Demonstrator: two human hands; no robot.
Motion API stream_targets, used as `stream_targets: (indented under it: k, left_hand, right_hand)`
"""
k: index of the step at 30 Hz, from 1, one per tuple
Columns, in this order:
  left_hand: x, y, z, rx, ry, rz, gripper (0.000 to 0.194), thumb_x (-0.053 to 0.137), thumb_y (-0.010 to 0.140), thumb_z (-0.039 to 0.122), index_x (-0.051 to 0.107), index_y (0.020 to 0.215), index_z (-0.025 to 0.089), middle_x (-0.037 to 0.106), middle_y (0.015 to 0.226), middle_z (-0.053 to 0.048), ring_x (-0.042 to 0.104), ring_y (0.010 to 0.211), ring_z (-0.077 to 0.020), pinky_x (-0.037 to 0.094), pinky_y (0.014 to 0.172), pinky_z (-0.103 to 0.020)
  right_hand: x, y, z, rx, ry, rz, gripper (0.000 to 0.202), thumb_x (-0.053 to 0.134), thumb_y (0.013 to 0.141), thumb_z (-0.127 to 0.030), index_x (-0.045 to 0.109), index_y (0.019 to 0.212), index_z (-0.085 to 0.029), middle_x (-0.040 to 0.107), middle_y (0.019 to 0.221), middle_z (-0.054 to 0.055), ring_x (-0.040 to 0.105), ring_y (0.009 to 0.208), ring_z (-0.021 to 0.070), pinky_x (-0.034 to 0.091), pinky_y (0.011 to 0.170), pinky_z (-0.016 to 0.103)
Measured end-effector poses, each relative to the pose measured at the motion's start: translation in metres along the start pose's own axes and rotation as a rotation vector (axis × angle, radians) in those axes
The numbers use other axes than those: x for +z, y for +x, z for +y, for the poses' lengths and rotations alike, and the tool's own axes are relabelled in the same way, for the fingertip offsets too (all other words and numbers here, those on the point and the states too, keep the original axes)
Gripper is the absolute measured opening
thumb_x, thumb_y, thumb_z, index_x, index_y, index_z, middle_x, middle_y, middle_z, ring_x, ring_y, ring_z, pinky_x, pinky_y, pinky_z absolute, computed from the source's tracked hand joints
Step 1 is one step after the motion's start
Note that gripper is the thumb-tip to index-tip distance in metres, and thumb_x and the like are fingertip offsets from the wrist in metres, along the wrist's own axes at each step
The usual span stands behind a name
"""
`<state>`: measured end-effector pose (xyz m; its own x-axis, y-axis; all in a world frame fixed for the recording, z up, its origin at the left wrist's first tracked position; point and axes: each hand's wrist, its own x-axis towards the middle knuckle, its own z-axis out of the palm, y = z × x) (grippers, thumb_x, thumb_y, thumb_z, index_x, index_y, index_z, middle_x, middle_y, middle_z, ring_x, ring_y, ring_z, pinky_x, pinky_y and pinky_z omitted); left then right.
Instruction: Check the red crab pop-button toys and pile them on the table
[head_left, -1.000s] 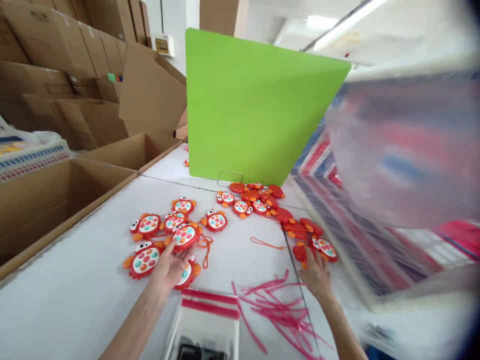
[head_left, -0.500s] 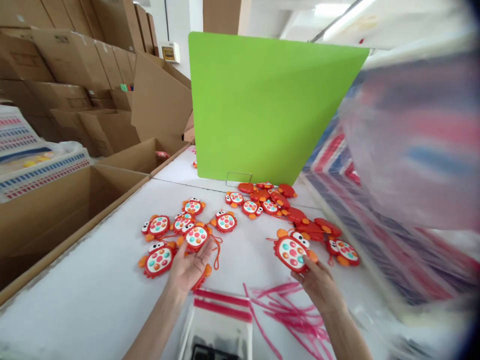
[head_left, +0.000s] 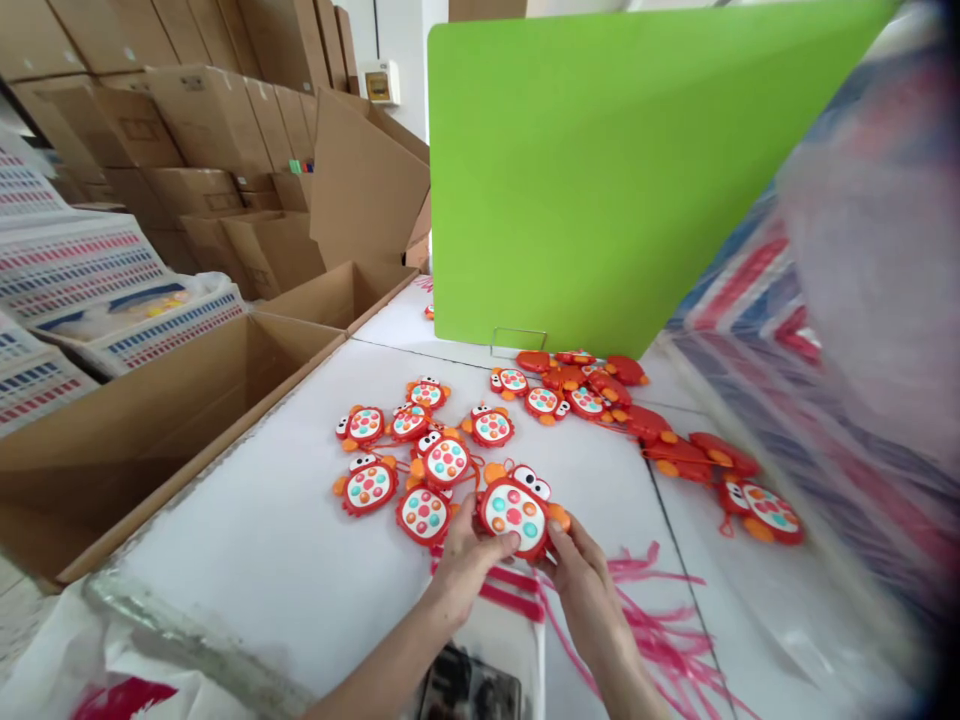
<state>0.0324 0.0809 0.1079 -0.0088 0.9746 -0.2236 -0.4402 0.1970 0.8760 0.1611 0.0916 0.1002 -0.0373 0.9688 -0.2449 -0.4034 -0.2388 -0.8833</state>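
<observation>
A red crab-shaped toy (head_left: pixel 514 512) with a white face of colored buttons and two bulging eyes is held between both hands above the white table (head_left: pixel 300 560). My left hand (head_left: pixel 469 560) grips its left side, thumb on the lower front. On its right side, the fingers of my right hand (head_left: pixel 581 570) close round the edge by an orange claw. Several similar toys (head_left: pixel 369 486) lie face up just left of the hands. Another group (head_left: pixel 564 376) is heaped further back, many red backs up, and trails to the right.
An upright green board (head_left: pixel 600 190) stands behind the toys. Open cardboard boxes (head_left: pixel 172 410) line the left edge. A clear bag (head_left: pixel 480 680) with red strips lies below the hands, pink strips (head_left: pixel 667 640) to the right. Striped sheeting (head_left: pixel 750 290) rises at right.
My left hand has left the toy group and moved right onto the toy held by my right hand. That toy has moved left, between both hands. The view has turned left.
</observation>
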Motion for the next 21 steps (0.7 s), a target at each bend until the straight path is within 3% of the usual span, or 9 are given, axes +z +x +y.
stream_targets:
  k: [4, 8, 12, 16, 18, 21]
  left_hand:
    - [-0.007, 0.002, 0.004, -0.032, -0.024, -0.002, 0.047, 0.075, 0.068, 0.029, 0.052, 0.107, 0.016, 0.065, 0.099, -0.009, 0.063, 0.088, -0.0222, 0.052, 0.074, -0.03]
    - [-0.007, 0.006, 0.005, -0.136, -0.151, -0.006, 0.044, 0.07, 0.073, 0.04, 0.055, 0.105, 0.014, 0.066, 0.094, -0.011, 0.065, 0.077, -0.023, 0.054, 0.059, -0.029]
    - [-0.012, 0.016, 0.011, -0.12, -0.204, 0.117, 0.032, 0.073, 0.07, 0.029, 0.059, 0.093, 0.012, 0.067, 0.082, -0.008, 0.065, 0.071, -0.0214, 0.054, 0.056, -0.026]
    - [-0.03, 0.035, 0.029, -0.122, -0.385, 0.309, 0.005, 0.058, 0.081, 0.013, 0.059, 0.086, 0.012, 0.067, 0.072, -0.005, 0.065, 0.061, -0.0177, 0.056, 0.053, -0.026]
    - [-0.041, 0.044, 0.039, -0.098, -0.471, 0.338, 0.011, 0.047, 0.087, 0.011, 0.058, 0.085, 0.012, 0.067, 0.073, -0.007, 0.067, 0.067, -0.0189, 0.058, 0.059, -0.028]
    - [-0.049, 0.051, 0.045, -0.034, -0.548, 0.322, 0.02, 0.037, 0.091, 0.01, 0.057, 0.093, 0.009, 0.067, 0.093, -0.014, 0.066, 0.09, -0.0241, 0.059, 0.07, -0.031]
  right_hand:
    - [-0.001, -0.002, -0.003, -0.005, -0.068, -0.018, 0.034, 0.064, 0.078, -0.047, 0.063, 0.101, -0.022, 0.068, 0.097, 0.003, 0.063, 0.084, 0.0191, 0.052, 0.067, 0.028]
    - [0.003, -0.011, -0.003, -0.055, -0.218, -0.041, 0.036, 0.059, 0.081, -0.048, 0.062, 0.103, -0.021, 0.068, 0.1, 0.005, 0.063, 0.087, 0.0209, 0.052, 0.069, 0.029]
    - [-0.012, -0.003, 0.004, -0.18, -0.502, -0.011, 0.044, 0.047, 0.085, -0.052, 0.057, 0.114, -0.021, 0.067, 0.107, 0.008, 0.063, 0.092, 0.0224, 0.053, 0.068, 0.031]
    - [-0.079, 0.032, -0.013, -0.323, -0.817, 0.249, 0.049, 0.054, 0.076, -0.053, 0.059, 0.111, -0.019, 0.065, 0.111, 0.012, 0.06, 0.101, 0.0253, 0.051, 0.075, 0.036]
    - [-0.123, 0.051, -0.035, -0.375, -0.921, 0.415, 0.057, 0.054, 0.07, -0.053, 0.057, 0.112, -0.015, 0.062, 0.113, 0.016, 0.057, 0.104, 0.0291, 0.05, 0.077, 0.041]
    - [-0.181, 0.077, -0.071, -0.468, -1.075, 0.636, 0.062, 0.05, 0.062, -0.052, 0.059, 0.108, -0.012, 0.063, 0.108, 0.019, 0.057, 0.103, 0.0338, 0.047, 0.082, 0.048]
